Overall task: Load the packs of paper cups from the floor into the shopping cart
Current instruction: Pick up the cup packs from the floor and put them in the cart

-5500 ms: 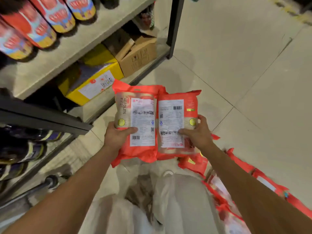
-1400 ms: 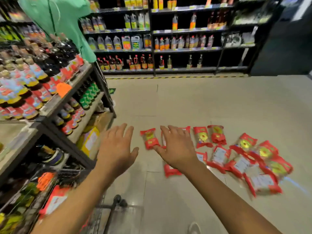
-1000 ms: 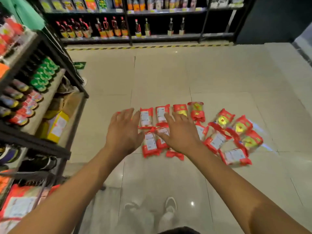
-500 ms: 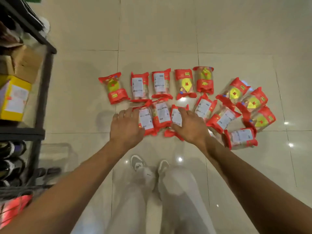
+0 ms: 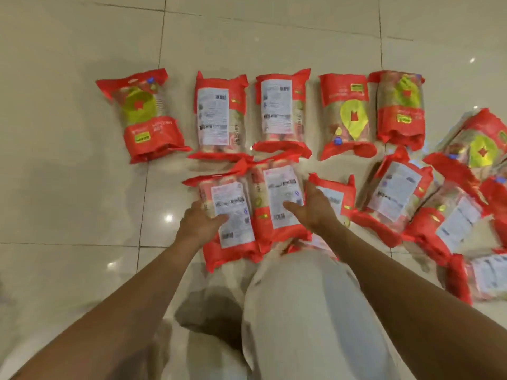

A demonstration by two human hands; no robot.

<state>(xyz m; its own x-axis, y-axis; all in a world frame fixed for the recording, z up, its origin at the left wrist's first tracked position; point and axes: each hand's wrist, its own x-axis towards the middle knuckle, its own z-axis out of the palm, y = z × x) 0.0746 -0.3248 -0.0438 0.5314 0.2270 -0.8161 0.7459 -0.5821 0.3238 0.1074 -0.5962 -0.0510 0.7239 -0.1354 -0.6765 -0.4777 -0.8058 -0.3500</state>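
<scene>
Several red packs of paper cups lie on the tiled floor (image 5: 68,187), a far row (image 5: 277,111) and a nearer row. My left hand (image 5: 199,224) clasps the left edge of the near-left pack (image 5: 233,215), thumb on its white label. My right hand (image 5: 315,208) holds the right edge of the middle near pack (image 5: 277,198); its thumb lies on the label and its fingers reach into the gap beside a third pack (image 5: 338,196). Both packs still rest on the floor. The shopping cart is out of view.
My knee in light trousers (image 5: 301,311) fills the lower middle, just in front of the near packs. More packs (image 5: 450,229) are heaped and overlapping at the right edge. Bare tiles stretch to the left and beyond the far row.
I have turned from the shelves and cart and bent down over the packs. Both hands dropped from hovering palm-down onto the two nearest packs and closed around their edges.
</scene>
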